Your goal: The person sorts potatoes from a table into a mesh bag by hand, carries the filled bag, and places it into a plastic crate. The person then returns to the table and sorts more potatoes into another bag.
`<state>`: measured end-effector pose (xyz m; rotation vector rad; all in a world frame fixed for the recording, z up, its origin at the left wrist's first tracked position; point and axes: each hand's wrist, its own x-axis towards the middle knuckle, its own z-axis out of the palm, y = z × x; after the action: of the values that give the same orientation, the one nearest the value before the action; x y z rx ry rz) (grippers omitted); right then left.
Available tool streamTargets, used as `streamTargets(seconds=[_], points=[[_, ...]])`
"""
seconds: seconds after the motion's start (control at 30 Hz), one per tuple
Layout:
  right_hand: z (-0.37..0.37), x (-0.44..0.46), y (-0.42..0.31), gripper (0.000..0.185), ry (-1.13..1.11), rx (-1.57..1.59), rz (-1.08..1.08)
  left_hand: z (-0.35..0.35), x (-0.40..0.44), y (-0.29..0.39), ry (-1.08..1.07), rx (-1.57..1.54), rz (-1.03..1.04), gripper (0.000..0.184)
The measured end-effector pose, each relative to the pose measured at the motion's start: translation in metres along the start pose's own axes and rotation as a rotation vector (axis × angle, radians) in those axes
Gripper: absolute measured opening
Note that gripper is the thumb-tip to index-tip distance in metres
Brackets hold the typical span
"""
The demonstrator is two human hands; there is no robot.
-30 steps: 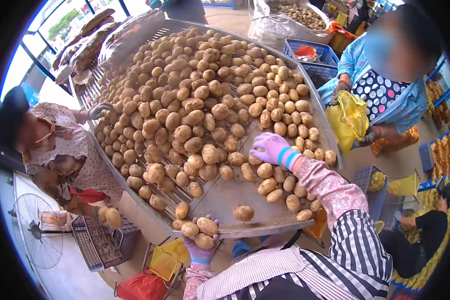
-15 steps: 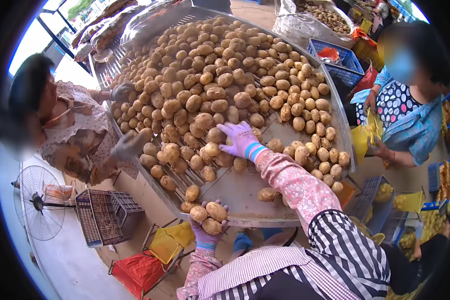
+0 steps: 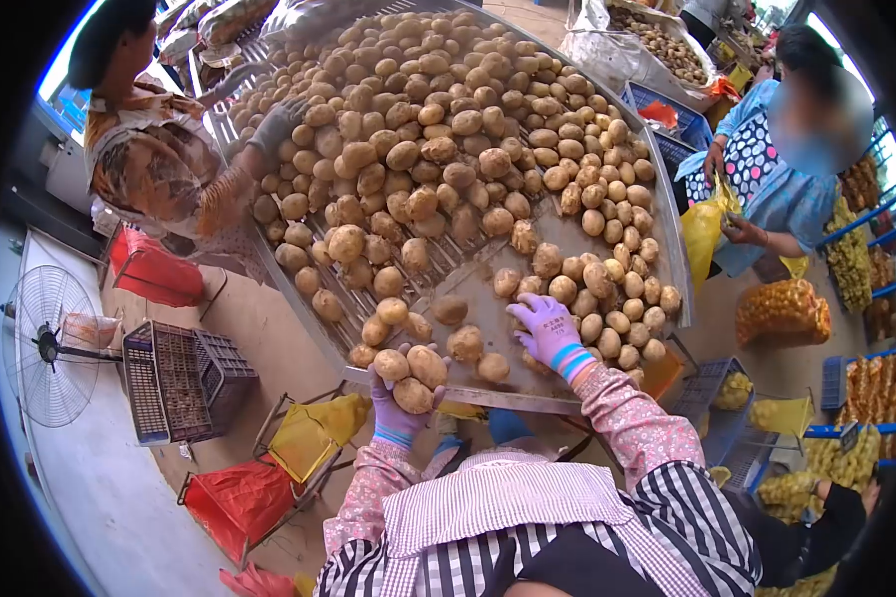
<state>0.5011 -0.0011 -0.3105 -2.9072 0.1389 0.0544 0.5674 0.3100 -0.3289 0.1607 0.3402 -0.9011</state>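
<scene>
Cradles three oval, matte-skinned potatoes [image 3: 427,365] in the cupped, purple-gloved left hand [image 3: 396,410] by the slatted metal table's front rim [image 3: 528,402], probably against rolling, while resting the right hand [image 3: 546,330], palm down with fingers loosely bent, near the rounded, soil-streaked loose potatoes [image 3: 404,156], cannot tell whether gripping anything beneath.

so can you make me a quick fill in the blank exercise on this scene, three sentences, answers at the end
1. The person's ____ hand holds a cluster of potatoes at the near edge of the metal table.
2. The co-worker at the right of the view holds a ____ bag.
3. Near the dark plastic crates at the left stands a round, wire-caged ____.

Missing words: left; yellow; fan.
</scene>
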Motion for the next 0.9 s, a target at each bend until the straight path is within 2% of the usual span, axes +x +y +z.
streamTargets(seconds=[0.13,0.2,0.23,0.27,0.33,0.37,0.4,0.43,0.5,0.53,0.6,0.63,0.77,0.8,0.87,0.9], points=[[-0.001,0.0,-0.012,0.053,-0.09,-0.038,0.063,-0.013,-0.002,0.004,-0.038,0.045,-0.018,0.07],[-0.007,0.006,-0.013,0.049,-0.096,0.151,0.117,-0.013,-0.003,0.007,-0.051,0.028,-0.034,0.07],[-0.01,0.004,-0.015,0.048,-0.02,0.341,0.191,-0.013,-0.006,0.009,-0.051,0.046,-0.034,0.071],[-0.012,0.003,-0.016,0.048,-0.026,0.328,0.187,-0.015,-0.01,0.01,-0.053,0.064,-0.031,0.071],[-0.024,0.003,-0.025,0.051,0.023,0.62,0.32,-0.023,-0.024,0.016,-0.04,0.025,-0.029,0.072],[-0.024,-0.002,-0.032,0.059,0.035,0.526,0.279,-0.038,-0.034,0.018,-0.102,0.043,-0.018,0.072],[-0.028,0.001,-0.037,0.059,0.028,0.519,0.281,-0.04,-0.042,0.02,-0.135,0.054,-0.009,0.072],[-0.032,0.008,-0.042,0.063,-0.121,0.395,0.268,-0.036,-0.053,0.021,-0.151,-0.025,-0.02,0.067],[-0.028,0.021,-0.059,0.076,-0.378,0.161,0.253,-0.045,-0.065,0.028,-0.153,0.014,0.009,0.071],[-0.017,0.025,-0.07,0.076,-0.381,0.16,0.25,-0.049,-0.071,0.031,-0.153,0.06,0.034,0.075],[0.005,0.03,-0.092,0.079,-0.427,0.1,0.224,-0.056,-0.078,0.036,-0.151,-0.062,0.026,0.075],[0.015,0.03,-0.103,0.082,-0.401,0.176,0.317,-0.058,-0.082,0.039,-0.141,-0.032,0.071,0.074],[0.033,0.03,-0.139,0.09,-0.277,0.235,0.415,-0.069,-0.092,0.048,-0.081,-0.005,0.159,0.072],[0.037,0.031,-0.146,0.09,-0.279,0.233,0.407,-0.069,-0.094,0.05,-0.081,-0.007,0.168,0.072],[0.043,0.033,-0.158,0.088,-0.064,0.289,0.274,-0.071,-0.097,0.053,-0.129,-0.089,0.1,0.073],[0.045,0.036,-0.159,0.088,-0.065,0.288,0.265,-0.07,-0.096,0.054,-0.131,-0.09,0.108,0.073]])
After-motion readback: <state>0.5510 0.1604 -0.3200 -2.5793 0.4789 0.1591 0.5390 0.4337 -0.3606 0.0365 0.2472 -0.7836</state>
